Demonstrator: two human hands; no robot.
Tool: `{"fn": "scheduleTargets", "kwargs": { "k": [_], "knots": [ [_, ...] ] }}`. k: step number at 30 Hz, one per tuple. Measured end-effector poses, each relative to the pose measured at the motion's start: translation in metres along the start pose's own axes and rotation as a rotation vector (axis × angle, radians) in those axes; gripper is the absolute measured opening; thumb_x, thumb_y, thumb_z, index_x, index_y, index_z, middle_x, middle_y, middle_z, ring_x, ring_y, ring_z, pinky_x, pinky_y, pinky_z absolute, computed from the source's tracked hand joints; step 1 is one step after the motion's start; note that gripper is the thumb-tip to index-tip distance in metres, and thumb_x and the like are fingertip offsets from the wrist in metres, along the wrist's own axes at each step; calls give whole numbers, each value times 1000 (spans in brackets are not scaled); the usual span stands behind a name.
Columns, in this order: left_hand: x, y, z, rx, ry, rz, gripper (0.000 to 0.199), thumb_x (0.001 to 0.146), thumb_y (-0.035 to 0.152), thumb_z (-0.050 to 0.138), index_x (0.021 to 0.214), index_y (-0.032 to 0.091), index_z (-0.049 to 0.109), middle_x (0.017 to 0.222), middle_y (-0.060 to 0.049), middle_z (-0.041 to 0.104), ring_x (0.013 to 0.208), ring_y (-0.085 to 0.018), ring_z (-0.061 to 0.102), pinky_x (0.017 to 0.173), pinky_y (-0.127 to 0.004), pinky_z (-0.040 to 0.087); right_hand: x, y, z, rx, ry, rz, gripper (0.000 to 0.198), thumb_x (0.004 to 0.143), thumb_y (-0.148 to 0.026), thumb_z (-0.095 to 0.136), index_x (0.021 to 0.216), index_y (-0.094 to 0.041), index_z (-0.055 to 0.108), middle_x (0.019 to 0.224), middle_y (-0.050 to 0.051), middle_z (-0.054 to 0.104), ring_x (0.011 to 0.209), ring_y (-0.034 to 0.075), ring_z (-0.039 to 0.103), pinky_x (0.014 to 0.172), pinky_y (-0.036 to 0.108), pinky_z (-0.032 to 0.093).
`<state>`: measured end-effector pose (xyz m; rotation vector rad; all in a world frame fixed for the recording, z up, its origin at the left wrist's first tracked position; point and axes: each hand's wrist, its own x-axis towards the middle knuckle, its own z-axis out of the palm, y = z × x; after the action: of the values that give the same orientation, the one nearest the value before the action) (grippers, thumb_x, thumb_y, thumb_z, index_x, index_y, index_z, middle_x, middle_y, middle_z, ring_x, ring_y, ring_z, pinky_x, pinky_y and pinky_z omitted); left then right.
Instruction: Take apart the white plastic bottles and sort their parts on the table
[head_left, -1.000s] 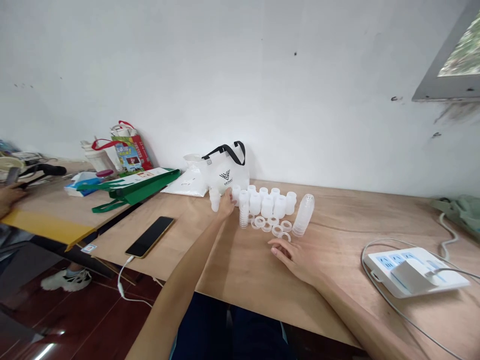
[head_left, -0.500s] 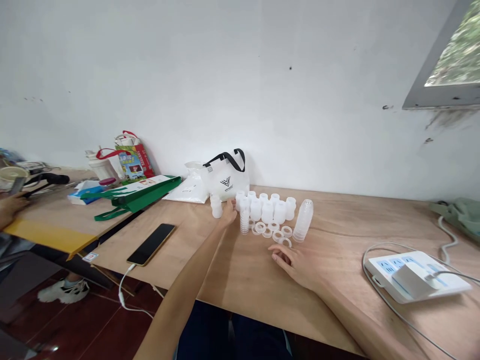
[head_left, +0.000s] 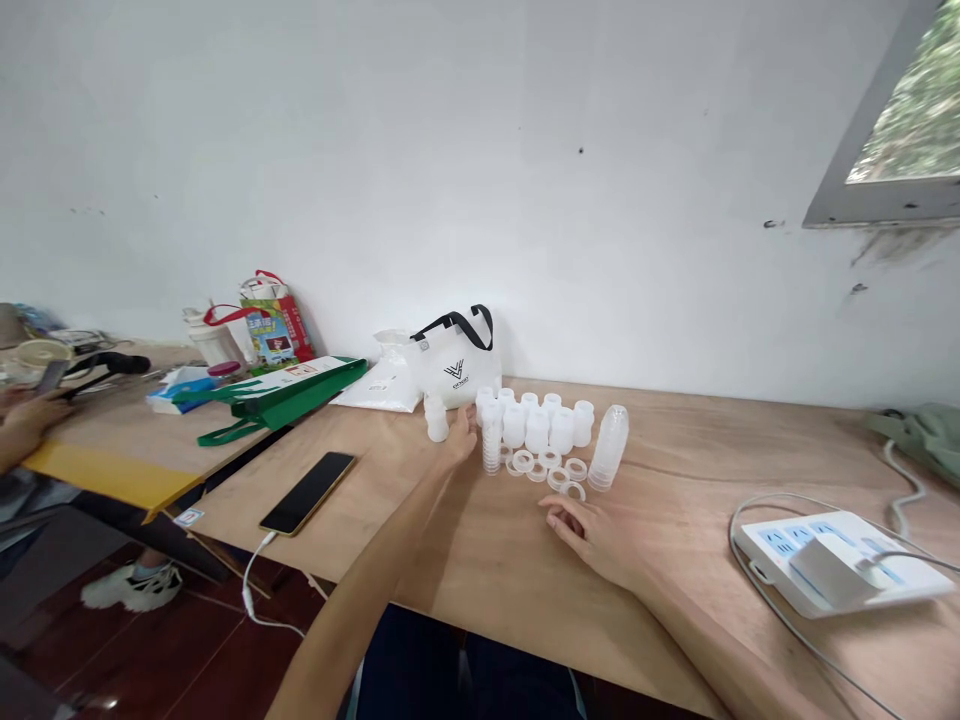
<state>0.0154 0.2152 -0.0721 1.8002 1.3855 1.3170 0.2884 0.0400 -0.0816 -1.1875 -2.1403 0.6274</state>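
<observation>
My left hand [head_left: 459,440] reaches to the left end of a cluster of frosted white plastic bottles [head_left: 536,430], its fingers stretched out beside the end bottle. Whether they touch it I cannot tell. Just left of this hand stands a separate white bottle [head_left: 436,420]. My right hand [head_left: 589,530] rests on the table with fingers loosely bent and apart, holding nothing. Close to its fingertips lie several translucent rings [head_left: 557,478]. A stack of rings [head_left: 491,446] stands upright before the bottles, and a leaning stack of clear domed covers [head_left: 609,447] is at their right.
A white bag with black handles [head_left: 457,370] and a plastic packet [head_left: 379,388] lie behind. At left are a charging phone [head_left: 307,493] and a green-edged bag [head_left: 289,395]. A power strip [head_left: 836,560] with cables sits at right. Another person's hand [head_left: 34,420] shows far left.
The whole view has shifted slightly, so everything appears a little lower. Both hands keep nearly the same place relative to the bottles and rings.
</observation>
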Motion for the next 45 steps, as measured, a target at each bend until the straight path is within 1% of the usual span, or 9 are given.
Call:
{"fn": "scheduleTargets", "kwargs": {
  "k": [7, 10, 13, 16, 19, 22, 27, 37, 45],
  "knots": [
    [-58, 19, -21, 8, 362, -101, 24, 98, 38, 53, 115, 23, 46, 113, -8, 59, 104, -24, 62, 96, -43, 53, 0, -4, -2, 6, -16, 17, 30, 104, -43, 44, 123, -31, 64, 97, 2, 75, 77, 20, 67, 76, 37, 54],
    [-55, 22, -38, 86, 609, -115, 47, 92, 45, 64, 125, 22, 40, 128, -11, 48, 126, -29, 49, 112, -52, 40, 0, -5, -2, 9, -17, 10, 31, 104, -42, 44, 126, -30, 63, 99, 2, 74, 81, 21, 67, 80, 38, 54],
    [-35, 20, -49, 157, 675, -106, 79, 76, 44, 83, 134, 18, 36, 141, -17, 42, 141, -35, 37, 121, -56, 29, -1, -7, -3, 8, -31, 29, 32, 105, -42, 44, 128, -31, 63, 101, 2, 74, 82, 20, 67, 82, 38, 54],
    [-19, 14, -53, 69, 514, -160, 88, 73, 36, 87, 139, 16, 32, 149, -22, 41, 145, -36, 37, 121, -54, 32, -1, -10, -5, -3, -45, 34, 31, 105, -41, 44, 129, -31, 62, 101, 1, 74, 84, 20, 67, 84, 38, 53],
    [-19, 10, -54, -54, 376, -183, 59, 87, 27, 73, 135, 17, 41, 143, -19, 53, 135, -31, 53, 115, -49, 42, -2, -11, -6, -13, -36, 22, 30, 105, -40, 44, 127, -30, 63, 99, 2, 74, 84, 20, 68, 82, 37, 54],
    [-32, 14, -55, -42, 481, -177, 43, 94, 28, 64, 132, 17, 46, 140, -18, 57, 133, -30, 55, 115, -48, 42, -2, -9, -5, -21, -22, 5, 29, 104, -40, 44, 122, -29, 64, 97, 2, 74, 83, 21, 69, 79, 36, 55],
    [-79, 55, -59, -276, 568, -82, 60, 95, 41, 64, 146, 24, 37, 147, -16, 53, 129, -27, 59, 107, -43, 52, -6, -19, -9, -21, -32, -5, 28, 104, -38, 43, 121, -30, 64, 102, 2, 74, 89, 22, 70, 83, 38, 55],
    [-199, 126, -53, -597, -44, -239, 83, 78, 41, 84, 147, 30, 39, 142, -11, 58, 119, -30, 67, 93, -39, 60, -28, -119, -10, 209, 14, 131, 52, 98, -54, 58, 146, -36, 48, 150, 3, 55, 136, 26, 52, 111, 44, 45],
    [-204, 141, -78, -578, -255, -166, 50, 93, 46, 69, 137, 27, 53, 148, -11, 56, 132, -30, 58, 104, -38, 54, -8, -127, 0, 340, -48, 115, 38, 88, -56, 71, 112, -27, 68, 104, 2, 69, 93, 22, 64, 79, 33, 51]
  ]
}}
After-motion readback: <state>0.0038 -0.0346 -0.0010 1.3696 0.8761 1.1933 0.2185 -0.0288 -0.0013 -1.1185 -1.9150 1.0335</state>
